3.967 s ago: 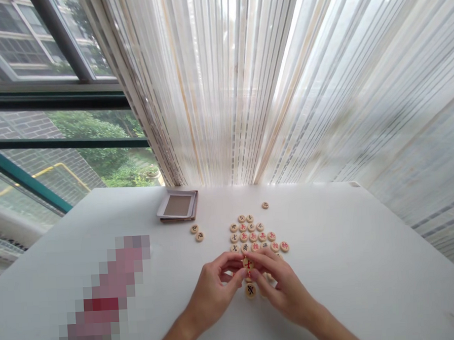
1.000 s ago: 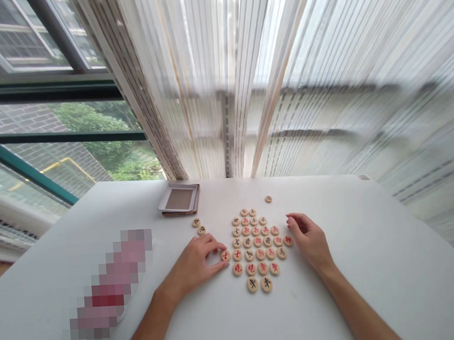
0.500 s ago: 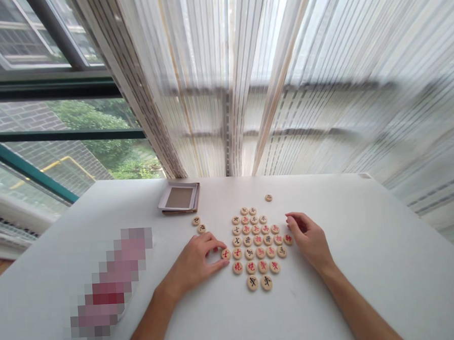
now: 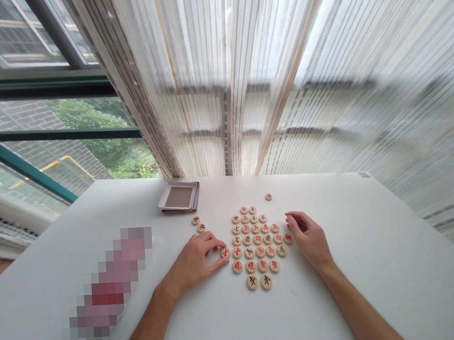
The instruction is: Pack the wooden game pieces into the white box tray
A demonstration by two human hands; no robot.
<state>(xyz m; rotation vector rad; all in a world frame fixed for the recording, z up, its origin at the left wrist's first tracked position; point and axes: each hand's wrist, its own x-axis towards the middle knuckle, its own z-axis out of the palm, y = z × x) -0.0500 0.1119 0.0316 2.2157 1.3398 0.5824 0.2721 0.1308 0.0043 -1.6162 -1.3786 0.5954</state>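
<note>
Wooden Chinese chess pieces with red and black characters lie in close rows on the white table (image 4: 227, 317). My left hand (image 4: 195, 255) has thumb and forefinger on either side of a red-lettered Chinese chess piece (image 4: 226, 253) at the left end of one row. That piece rests flat beside another red piece (image 4: 237, 252). To the right of the rows, my right hand (image 4: 310, 239) lies on the table, fingers loosely bent and holding nothing. Nearest to it is a red piece (image 4: 287, 238). Two black pieces stand apart above my left hand, one being this piece (image 4: 196, 221).
A shallow open box (image 4: 178, 197) sits at the back left of the table. One black piece (image 4: 268, 196) lies alone toward the back edge. A blurred-out pinkish object (image 4: 111, 287) is at the left. Striped curtains (image 4: 207, 90) hang behind the table beside a window.
</note>
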